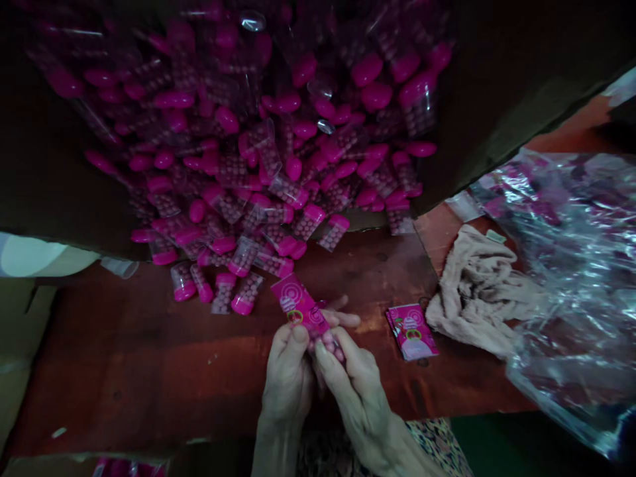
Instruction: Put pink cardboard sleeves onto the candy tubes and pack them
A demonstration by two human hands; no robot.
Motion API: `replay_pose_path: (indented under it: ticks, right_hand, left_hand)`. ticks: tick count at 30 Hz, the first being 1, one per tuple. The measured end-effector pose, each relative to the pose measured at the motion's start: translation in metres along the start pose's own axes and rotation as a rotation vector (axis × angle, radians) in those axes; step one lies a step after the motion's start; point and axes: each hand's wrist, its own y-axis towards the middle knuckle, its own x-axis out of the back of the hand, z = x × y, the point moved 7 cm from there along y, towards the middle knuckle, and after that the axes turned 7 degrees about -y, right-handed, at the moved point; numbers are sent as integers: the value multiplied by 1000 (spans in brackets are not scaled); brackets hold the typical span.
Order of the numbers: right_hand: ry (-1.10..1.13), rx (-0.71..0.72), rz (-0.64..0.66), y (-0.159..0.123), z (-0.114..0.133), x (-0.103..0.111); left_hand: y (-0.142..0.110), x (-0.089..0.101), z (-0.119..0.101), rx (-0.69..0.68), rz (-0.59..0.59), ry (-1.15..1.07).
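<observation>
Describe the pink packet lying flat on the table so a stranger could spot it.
On the reddish-brown table, right of the person's hands, lies a crumpled beige cloth. Just left of it is a flat pink printed packet, alone, not held.

Left hand (287, 384) and right hand (360, 404) hold a pink packet (298, 306) beside pink-capped tubes (238, 165).

1. Our left hand (287, 384) rises beside the pink packet (299, 306), its thumb (298, 334) pressed against the packet's lower end.
2. Our right hand (362, 391) slants in from the lower right, its fingers (325, 361) closed on that same end.
3. Both wrists are bare.
</observation>
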Motion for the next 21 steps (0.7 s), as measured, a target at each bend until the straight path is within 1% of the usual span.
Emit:
replay_pose_path:
  ticks: [2,4,7,8,10,12,13,17,21]
  right_hand:
    - [25,-22,5,3,-9,-5]
    - [68,-40,12,5,-14,-8]
    - [208,-91,27,8,-16,-6]
    - [273,-116,57,8,-16,-6]
    - [409,-161,163,10,-17,-11]
    - [525,-166,271,10,-16,-16]
    - [563,-160,292,11,-16,-17]
    - [600,-193,273,11,-24,-15]
    - [600,-230,277,10,-28,-18]
  left_hand:
    - [1,0,-3,-51,-62,23]
    - [1,-1,-3,-73,-101,36]
    - [0,-1,0,-24,-129,50]
    - [0,0,0,0,-136,55]
    - [-1,3,-1,23,-155,58]
    - [-1,4,-1,27,-168,57]
    - [-2,4,-1,26,-163,59]
    - [-6,2,8,49,-120,73]
    - [-12,6,12,48,-133,90]
